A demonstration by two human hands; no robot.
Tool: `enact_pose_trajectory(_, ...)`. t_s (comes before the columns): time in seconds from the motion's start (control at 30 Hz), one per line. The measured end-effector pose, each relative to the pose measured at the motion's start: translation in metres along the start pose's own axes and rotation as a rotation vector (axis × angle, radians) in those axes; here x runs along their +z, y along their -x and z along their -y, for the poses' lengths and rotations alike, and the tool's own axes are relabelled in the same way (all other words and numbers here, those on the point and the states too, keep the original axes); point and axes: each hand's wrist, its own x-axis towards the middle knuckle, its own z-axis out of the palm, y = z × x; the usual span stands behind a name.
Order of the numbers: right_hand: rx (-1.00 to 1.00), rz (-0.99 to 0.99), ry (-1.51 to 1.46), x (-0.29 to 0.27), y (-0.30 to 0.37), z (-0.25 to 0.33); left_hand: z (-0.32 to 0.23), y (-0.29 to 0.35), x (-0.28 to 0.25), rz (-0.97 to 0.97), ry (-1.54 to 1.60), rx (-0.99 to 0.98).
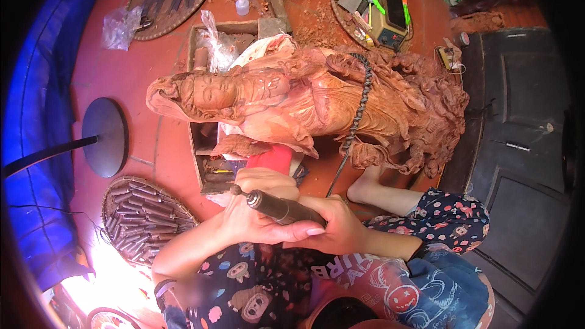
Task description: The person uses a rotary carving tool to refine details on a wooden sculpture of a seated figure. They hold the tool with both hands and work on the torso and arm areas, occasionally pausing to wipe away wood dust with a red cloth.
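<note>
Over my lap, my left hand (259,210) and my right hand (342,226) are both closed around a dark, rotary-tool handpiece (286,208). Its metal collet end points left, with a small round brown tip (235,189) beside it. My left thumb lies along the handpiece's underside. Part of the handpiece is hidden by my fingers. Just beyond my hands a carved reddish wooden statue (311,100) of a robed figure lies on its back, head to the left. A dark braided cord (361,94) crosses the statue and runs down toward my right hand.
A wooden crate (198,164) is under the statue's head end. At left stand a woven basket of tool handles (139,225) and a round black lamp base (105,137). Farther off are trays with strips (180,0) and a control box (390,27). A dark panelled door (527,97) lies right.
</note>
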Motion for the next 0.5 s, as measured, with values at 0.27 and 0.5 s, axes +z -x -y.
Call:
enact_pose_trajectory(0.27, 0.125, 0.461, -0.538, -0.01, 0.005, -0.005, -0.004, -0.025, 0.004, 0.111, 0.376, 0.175)
enact_pose_trajectory(0.5, 0.05, 0.107, -0.078, -0.026, 0.006, 0.002, -0.035, -0.015, -0.039, -0.002, 0.211, -0.318)
